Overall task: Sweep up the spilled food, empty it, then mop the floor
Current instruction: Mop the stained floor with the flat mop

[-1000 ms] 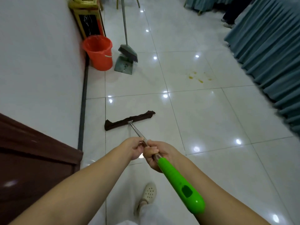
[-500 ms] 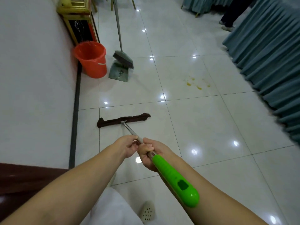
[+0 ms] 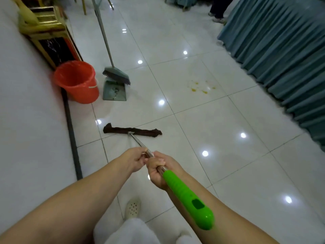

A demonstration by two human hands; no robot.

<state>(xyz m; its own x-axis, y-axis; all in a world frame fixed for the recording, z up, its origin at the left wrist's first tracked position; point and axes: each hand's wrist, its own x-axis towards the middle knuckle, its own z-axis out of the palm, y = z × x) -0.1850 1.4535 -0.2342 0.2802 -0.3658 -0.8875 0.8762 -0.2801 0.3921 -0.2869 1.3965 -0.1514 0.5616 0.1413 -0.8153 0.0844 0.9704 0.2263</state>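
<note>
Glossy white floor tiles (image 3: 219, 131) stretched ahead as we gripped the mop (image 3: 132, 132) shaft, left hand (image 3: 135, 158) forward of right hand (image 3: 158, 169), its head crosswise; yellow stains (image 3: 200, 88) lay farther off, ahead-right

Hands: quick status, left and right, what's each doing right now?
Left hand: closed around the mop handle, on the metal shaft.
Right hand: closed around the mop handle, just above the green grip.
</note>
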